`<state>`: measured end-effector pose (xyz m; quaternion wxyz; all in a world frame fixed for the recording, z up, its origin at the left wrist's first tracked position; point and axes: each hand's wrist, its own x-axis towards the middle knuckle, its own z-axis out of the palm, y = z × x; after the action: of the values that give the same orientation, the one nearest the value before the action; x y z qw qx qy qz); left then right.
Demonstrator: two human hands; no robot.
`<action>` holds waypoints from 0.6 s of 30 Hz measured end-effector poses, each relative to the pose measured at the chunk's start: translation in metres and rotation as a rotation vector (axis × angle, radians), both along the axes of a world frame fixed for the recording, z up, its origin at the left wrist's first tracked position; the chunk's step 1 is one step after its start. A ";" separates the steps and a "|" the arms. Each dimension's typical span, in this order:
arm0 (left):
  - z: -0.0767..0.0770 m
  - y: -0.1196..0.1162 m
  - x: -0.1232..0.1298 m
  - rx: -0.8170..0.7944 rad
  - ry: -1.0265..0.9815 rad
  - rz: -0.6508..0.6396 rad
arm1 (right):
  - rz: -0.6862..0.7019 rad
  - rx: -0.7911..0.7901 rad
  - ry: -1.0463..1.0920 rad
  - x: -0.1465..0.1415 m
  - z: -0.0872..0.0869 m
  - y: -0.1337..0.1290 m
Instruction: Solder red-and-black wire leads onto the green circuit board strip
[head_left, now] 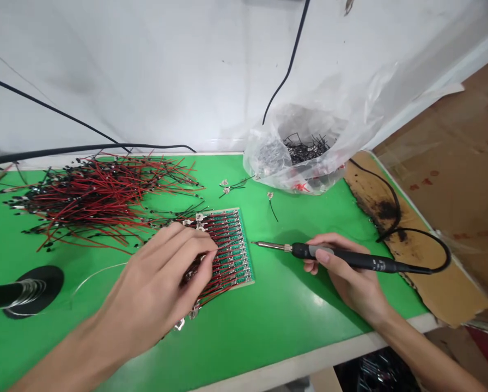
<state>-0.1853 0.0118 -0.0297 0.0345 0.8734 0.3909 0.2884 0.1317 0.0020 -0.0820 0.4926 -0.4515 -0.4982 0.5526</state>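
Two hands in play, both occupied or close to it. Right hand (350, 283) has the soldering iron (342, 257) in a pen-type hold on the dark handle, bare metal tip pointing left, just off the board's right edge, not touching. Left hand (158, 272) arches over the left part of the circuit board (247, 264), thumb and index drawn close together; can't tell whether anything is pinched. Thin solder strand (95, 271) runs from the spool (34, 291) toward it and goes out of sight behind the hand. Board lies flat on the green tabletop (293, 326), between the hands, red leads (223, 275) in rows. Handling guess: board is light and stiff, likely to skid if nudged; steady it by the bare edges, not the leads. Leads look thin and springy, joints probably fragile, so no tugging. Iron should be light, but the cable (449, 250) looks stiff enough to drag. Grip only the handle; treat the metal shaft as hot.
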 end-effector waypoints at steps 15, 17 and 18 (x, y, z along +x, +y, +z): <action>-0.018 -0.005 0.006 -0.043 -0.020 -0.020 | 0.018 -0.057 -0.100 0.000 0.003 0.000; -0.019 -0.006 0.006 -0.051 -0.021 -0.019 | 0.028 -0.039 -0.086 0.000 0.003 0.001; -0.020 -0.006 0.006 -0.057 -0.024 -0.017 | 0.032 -0.038 -0.071 0.000 0.003 0.001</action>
<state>-0.1794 0.0061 -0.0492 0.0665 0.8719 0.3909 0.2872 0.1315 0.0027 -0.0785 0.4567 -0.4721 -0.5121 0.5534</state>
